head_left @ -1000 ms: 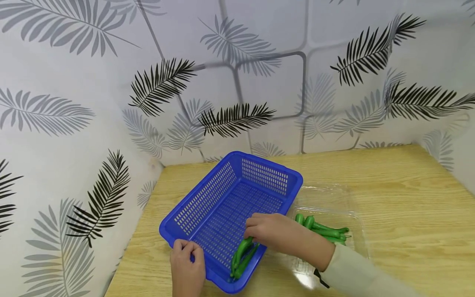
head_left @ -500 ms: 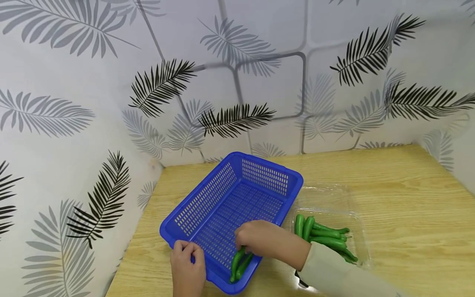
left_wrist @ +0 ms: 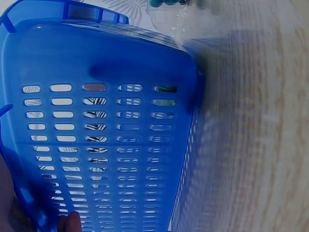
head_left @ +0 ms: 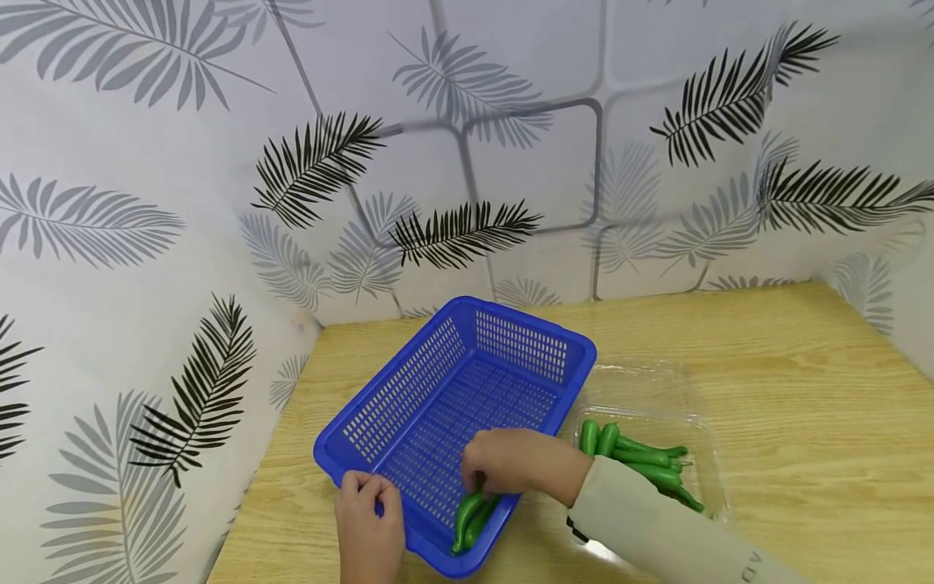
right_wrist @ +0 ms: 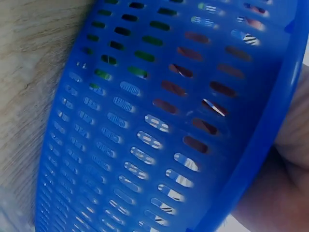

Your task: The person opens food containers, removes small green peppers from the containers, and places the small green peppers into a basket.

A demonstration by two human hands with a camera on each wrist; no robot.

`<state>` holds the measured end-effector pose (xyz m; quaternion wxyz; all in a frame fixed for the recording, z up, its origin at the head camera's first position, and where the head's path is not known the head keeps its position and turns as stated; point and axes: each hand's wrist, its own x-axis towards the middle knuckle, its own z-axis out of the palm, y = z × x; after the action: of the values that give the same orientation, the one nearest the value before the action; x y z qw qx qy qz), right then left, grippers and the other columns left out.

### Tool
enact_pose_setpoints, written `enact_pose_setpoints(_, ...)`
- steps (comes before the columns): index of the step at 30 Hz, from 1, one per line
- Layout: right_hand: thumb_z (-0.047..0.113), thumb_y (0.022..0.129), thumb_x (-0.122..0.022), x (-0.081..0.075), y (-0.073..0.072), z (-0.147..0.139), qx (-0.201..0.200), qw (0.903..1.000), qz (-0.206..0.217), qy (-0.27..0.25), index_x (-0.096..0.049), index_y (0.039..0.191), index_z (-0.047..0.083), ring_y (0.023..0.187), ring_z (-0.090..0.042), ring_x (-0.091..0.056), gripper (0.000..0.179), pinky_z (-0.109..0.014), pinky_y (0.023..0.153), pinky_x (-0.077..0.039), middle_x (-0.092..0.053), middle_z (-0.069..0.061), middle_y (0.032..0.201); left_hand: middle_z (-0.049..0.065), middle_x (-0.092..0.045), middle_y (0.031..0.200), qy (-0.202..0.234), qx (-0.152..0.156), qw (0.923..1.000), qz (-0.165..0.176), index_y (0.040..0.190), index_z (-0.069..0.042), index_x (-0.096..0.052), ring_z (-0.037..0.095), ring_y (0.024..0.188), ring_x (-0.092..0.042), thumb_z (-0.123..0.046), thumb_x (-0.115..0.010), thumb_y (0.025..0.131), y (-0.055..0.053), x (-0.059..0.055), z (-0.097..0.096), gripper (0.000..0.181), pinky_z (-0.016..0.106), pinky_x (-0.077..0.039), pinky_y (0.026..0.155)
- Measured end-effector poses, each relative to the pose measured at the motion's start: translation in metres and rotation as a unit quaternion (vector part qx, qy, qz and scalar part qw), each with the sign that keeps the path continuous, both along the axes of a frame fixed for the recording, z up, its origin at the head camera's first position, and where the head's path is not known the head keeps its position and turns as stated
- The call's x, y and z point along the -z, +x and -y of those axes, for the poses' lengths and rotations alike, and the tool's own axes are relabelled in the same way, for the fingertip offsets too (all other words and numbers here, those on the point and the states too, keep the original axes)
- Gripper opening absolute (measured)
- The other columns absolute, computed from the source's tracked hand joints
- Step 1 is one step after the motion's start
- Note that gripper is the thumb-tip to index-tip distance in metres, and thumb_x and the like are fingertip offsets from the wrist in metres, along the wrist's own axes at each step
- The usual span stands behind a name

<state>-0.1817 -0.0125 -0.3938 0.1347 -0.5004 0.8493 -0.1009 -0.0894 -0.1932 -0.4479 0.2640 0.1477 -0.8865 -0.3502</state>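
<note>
A blue plastic basket (head_left: 467,405) with slotted walls sits at an angle on the table. My left hand (head_left: 370,519) grips its near left rim; in the left wrist view, fingertips (left_wrist: 70,222) show against the slotted wall. Inside the near right corner lie green peppers (head_left: 467,519), side by side. My right hand (head_left: 511,462) reaches over the right rim, its curled fingers pinching the upper end of the peppers, partly hidden by the hand. From the right wrist camera, the basket wall (right_wrist: 120,193) covers most of the fingers, and green shows through its slots.
Right of the basket stands a clear plastic container (head_left: 711,454) with its lid folded back. Several more green peppers (head_left: 649,458) lie in it, partly behind my right sleeve (head_left: 657,519). A wood-grain table (head_left: 817,405) meets a leaf-patterned wall covering (head_left: 525,186).
My right hand has moved down and left into the basket's near corner, lowering the pepper beside another. My left hand and the basket have stayed in place.
</note>
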Motion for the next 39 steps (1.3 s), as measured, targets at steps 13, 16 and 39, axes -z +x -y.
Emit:
enact_pose_setpoints(13,0.011,0.071,-0.076,0.004,-0.002,0.003,0.068,0.9958,0.045,0.04,-0.073,0.078,0.02,0.075,-0.004,-0.059,0.011,-0.022,0.069,-0.047,-0.063,0.013,0.075,0.001,-0.042,0.08,0.007,-0.003,1.0,0.002,0.06,-0.01,-0.057,0.019,0.076,-0.039,-0.003,-0.051,0.082,0.0,0.0,0.0,0.024,0.035,-0.032,0.07)
enact_pose_setpoints(16,0.012,0.071,-0.076,0.005,-0.003,0.003,0.071,0.9956,0.052,0.032,-0.074,0.08,0.019,0.075,-0.003,-0.059,0.011,-0.021,0.069,-0.047,-0.064,0.013,0.076,0.002,-0.042,0.081,0.012,-0.006,0.9999,0.01,0.061,-0.009,-0.058,0.019,0.076,-0.039,-0.004,-0.051,0.082,0.0,0.0,0.0,0.023,0.035,-0.031,0.069)
enact_pose_setpoints(39,0.007,0.08,-0.065,0.006,-0.002,-0.008,0.043,0.9943,-0.057,-0.079,-0.072,0.09,0.014,0.082,-0.007,-0.061,0.015,-0.022,0.073,-0.047,-0.066,0.008,0.085,0.002,-0.042,0.077,-0.008,-0.009,0.9996,-0.024,0.059,-0.011,-0.056,0.02,0.072,-0.04,0.0,-0.052,0.08,-0.003,0.002,0.0,0.024,0.035,-0.032,0.066)
